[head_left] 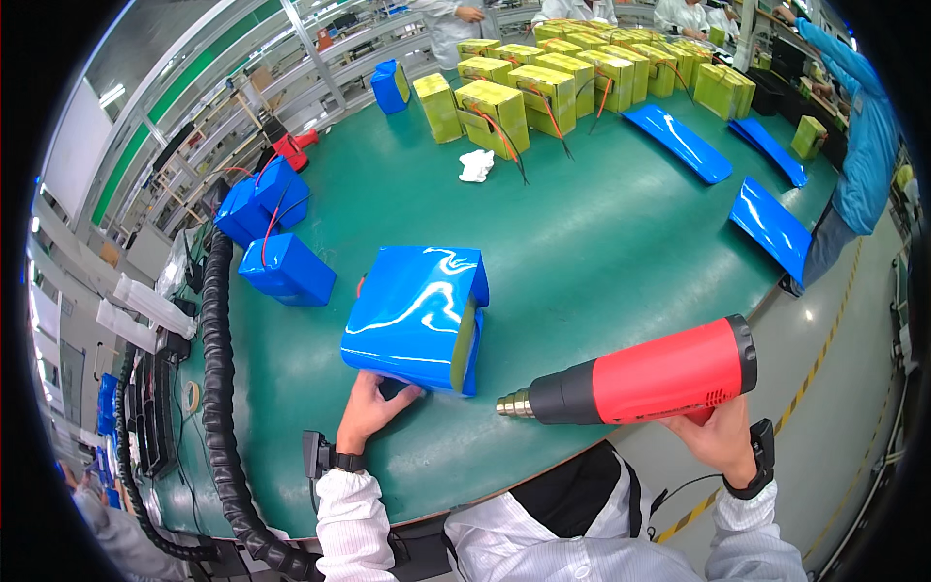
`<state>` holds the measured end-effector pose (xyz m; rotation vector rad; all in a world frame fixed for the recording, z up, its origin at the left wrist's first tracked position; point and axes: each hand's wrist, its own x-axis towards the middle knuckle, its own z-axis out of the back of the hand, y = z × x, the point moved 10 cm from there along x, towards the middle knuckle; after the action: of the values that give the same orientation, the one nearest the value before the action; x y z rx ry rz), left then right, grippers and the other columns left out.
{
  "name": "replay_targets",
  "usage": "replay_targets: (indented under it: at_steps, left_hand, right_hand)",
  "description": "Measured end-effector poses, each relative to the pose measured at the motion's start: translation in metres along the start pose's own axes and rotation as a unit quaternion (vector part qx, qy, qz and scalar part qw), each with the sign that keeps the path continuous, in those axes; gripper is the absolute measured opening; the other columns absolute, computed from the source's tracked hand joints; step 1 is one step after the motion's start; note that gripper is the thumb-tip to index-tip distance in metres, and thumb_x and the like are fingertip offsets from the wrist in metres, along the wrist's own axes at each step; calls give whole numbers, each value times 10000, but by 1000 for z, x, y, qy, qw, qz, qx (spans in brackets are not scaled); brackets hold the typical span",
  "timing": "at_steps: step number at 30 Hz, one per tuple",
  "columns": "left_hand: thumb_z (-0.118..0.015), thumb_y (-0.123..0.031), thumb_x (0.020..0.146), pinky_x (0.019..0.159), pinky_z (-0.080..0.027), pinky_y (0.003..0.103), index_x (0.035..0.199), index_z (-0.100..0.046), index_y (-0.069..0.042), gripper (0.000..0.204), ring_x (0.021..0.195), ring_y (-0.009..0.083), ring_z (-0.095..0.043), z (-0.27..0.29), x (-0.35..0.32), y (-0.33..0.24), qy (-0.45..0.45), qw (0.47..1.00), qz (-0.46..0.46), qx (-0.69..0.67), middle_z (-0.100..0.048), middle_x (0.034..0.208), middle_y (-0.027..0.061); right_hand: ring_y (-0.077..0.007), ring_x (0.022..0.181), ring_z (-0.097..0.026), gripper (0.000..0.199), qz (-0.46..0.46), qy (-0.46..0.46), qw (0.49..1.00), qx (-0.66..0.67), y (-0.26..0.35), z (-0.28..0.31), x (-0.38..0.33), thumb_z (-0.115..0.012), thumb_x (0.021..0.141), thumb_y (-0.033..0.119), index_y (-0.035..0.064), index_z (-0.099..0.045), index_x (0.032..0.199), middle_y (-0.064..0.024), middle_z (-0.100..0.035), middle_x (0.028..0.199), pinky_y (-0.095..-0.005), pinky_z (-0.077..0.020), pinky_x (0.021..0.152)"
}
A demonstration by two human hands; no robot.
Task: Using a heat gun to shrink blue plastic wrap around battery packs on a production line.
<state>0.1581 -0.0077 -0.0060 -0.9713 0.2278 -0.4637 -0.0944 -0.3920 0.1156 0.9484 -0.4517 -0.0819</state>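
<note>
A battery pack sits on the green table in front of me, loosely wrapped in a glossy blue shrink-film sleeve (407, 310). The pack's yellow-green side (463, 347) shows at the open right end, where the film stands out past it. My left hand (370, 412) grips the near lower edge of the wrapped pack, thumb out to the right and fingertips partly hidden by the film. In my right hand (716, 438) is a red and black heat gun (659, 373), its metal nozzle pointing left at the pack, a short gap away from it.
Several blue-wrapped packs (288, 270) stand at the left beside a ribbed black hose (221, 388). Rows of yellow-green packs (495, 112) with wires fill the far side. Blue film sleeves (679, 143) and a crumpled white cloth (476, 166) lie there too. A person in blue (868, 126) stands at right.
</note>
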Motion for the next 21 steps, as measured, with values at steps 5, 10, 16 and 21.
replay_targets:
  at_steps: [5, 10, 16, 21]
  left_hand:
    - [-851, -160, 823, 941, -471, 341, 1184, -631, -13, 448, 1019, 170, -640, -2, 1, 8, 8, 999, 4, -38, -714, 1056, 67]
    - [-843, -176, 829, 909, -467, 330, 1174, -651, -46, 415, 991, 162, -618, 0, 0, 17, -4, 999, -15, -30, -687, 1069, 46]
    - [-817, -152, 836, 874, -465, 321, 1118, -681, -60, 327, 970, 164, -598, 2, -2, 25, -16, 998, -14, -54, -659, 1095, 39]
    - [-775, -91, 843, 879, -461, 323, 1041, -697, -46, 218, 959, 156, -592, -3, -10, 27, -8, 996, 26, -89, -653, 1102, 31]
  right_hand:
    - [-225, 928, -707, 427, -23, -19, 999, 22, -6, 3, -1, -890, 798, 120, 7, -661, 1141, -93, -723, 1028, -365, -552, 840]
    - [-241, 939, -712, 423, -19, -29, 998, 54, -4, 4, 2, -883, 804, 105, 7, -657, 1147, -106, -722, 1041, -370, -555, 842]
    - [-233, 963, -709, 419, -31, -44, 995, 86, -2, 8, 2, -877, 807, 82, 5, -655, 1153, -105, -720, 1062, -367, -554, 862]
    - [-216, 994, -714, 490, -5, -17, 994, 109, 2, 12, -5, -828, 856, 33, -22, -548, 1255, -114, -690, 1129, -356, -587, 866]
